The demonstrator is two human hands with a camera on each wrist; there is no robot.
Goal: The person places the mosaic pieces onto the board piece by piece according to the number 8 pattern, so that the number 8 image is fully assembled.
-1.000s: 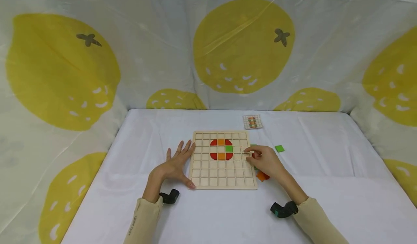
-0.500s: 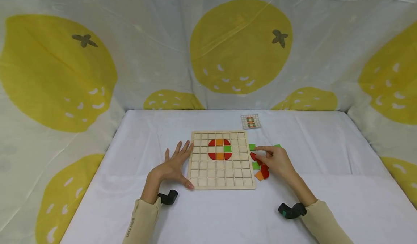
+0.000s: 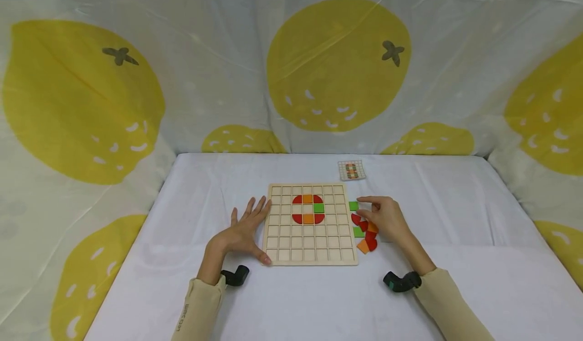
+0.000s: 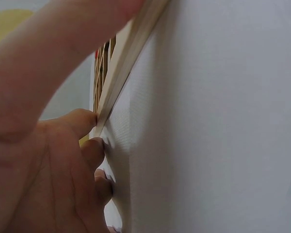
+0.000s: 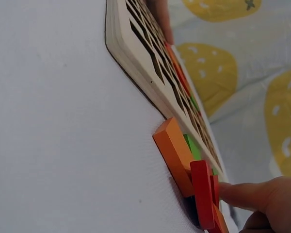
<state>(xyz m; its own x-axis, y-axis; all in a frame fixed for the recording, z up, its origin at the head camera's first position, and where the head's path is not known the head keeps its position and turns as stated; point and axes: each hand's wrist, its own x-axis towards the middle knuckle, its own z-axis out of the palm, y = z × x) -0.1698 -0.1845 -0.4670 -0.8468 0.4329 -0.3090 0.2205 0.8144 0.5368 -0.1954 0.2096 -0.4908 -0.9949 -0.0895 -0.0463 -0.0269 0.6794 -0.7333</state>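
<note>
My left hand (image 3: 240, 232) has its fingers spread along the left side of the wooden grid board (image 3: 291, 254). Its thumb touches the board's near left corner; the left wrist view has the fingertips against the side. Red rounded tiles, orange squares and one green square tile (image 3: 319, 208) sit in the grid. Just right of the board lies another green square tile (image 3: 354, 206). Beside its right edge are the thumb and index finger of my right hand (image 3: 384, 218), spread apart with a gap between. In the right wrist view only part of this hand (image 5: 269, 199) shows.
Loose red, orange and green tiles lie in a heap by the board's right side, among them an orange tile (image 3: 363, 246) and a green tile (image 3: 359, 232). A small pattern card (image 3: 351, 170) lies behind the board on the white cloth (image 3: 432, 204).
My right hand has drawn back from the board's right edge and now stands by the green tile, its thumb and index finger wider apart. My left hand stays at the board.
</note>
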